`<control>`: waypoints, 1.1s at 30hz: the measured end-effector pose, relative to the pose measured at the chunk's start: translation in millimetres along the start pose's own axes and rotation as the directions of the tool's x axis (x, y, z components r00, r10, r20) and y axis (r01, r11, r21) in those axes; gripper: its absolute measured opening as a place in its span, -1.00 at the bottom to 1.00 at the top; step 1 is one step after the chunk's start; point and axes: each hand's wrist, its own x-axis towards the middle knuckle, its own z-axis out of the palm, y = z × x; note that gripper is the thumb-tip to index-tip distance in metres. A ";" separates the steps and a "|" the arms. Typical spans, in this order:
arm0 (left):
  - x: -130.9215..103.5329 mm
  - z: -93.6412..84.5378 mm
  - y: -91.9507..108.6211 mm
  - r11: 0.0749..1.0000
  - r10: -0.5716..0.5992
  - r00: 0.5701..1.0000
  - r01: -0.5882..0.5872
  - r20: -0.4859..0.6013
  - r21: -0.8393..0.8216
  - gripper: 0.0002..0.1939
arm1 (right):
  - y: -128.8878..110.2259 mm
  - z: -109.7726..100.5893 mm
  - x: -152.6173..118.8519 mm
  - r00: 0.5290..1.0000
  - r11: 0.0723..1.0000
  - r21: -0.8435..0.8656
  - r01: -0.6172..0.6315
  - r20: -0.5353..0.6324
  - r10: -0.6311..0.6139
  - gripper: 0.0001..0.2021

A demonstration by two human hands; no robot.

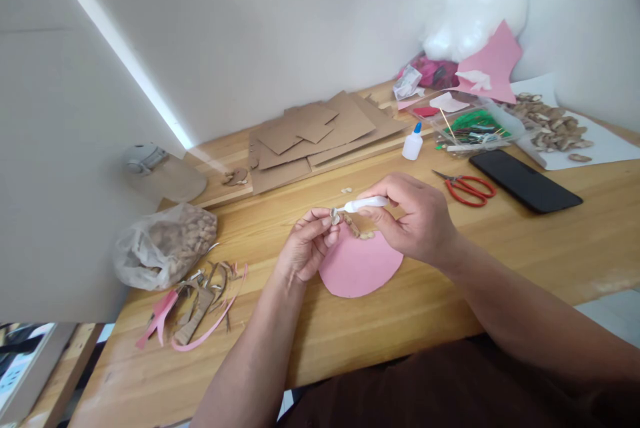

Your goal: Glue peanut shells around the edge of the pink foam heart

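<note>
My left hand [311,241] pinches a small, pale hollow shell half [335,216], which looks like a peanut shell, between thumb and fingers. My right hand [413,218] is closed around a white glue bottle [367,204], held almost level. Its thin nozzle points left and meets the shell or comes very close; I cannot tell whether glue is flowing. Below both hands a round pink sheet [361,268] lies on the wooden table. Several brown and pale shell pieces [367,235] line its far edge, partly hidden by my hands.
Left are a plastic bag of shells [173,245] and cardboard and pink scraps [200,311]. Cardboard sheets [320,131] lie behind. On the right are a blue-capped bottle [413,143], red-handled scissors [470,190], a black phone [525,180], a plastic box [473,128] and a shell pile [555,125].
</note>
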 end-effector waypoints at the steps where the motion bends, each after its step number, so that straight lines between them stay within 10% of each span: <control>1: -0.2 0.3 0.0 1.000 0.001 1.000 -0.001 0.002 -0.001 -0.74 | -0.1 0.0 0.0 1.000 1.000 0.000 -0.004 -0.001 0.004 -0.97; 33: -0.8 2.6 -0.6 1.000 -0.017 1.000 0.018 -0.010 0.014 -0.75 | -1.7 0.5 -1.0 0.999 0.999 -0.002 0.037 0.022 -0.037 -0.95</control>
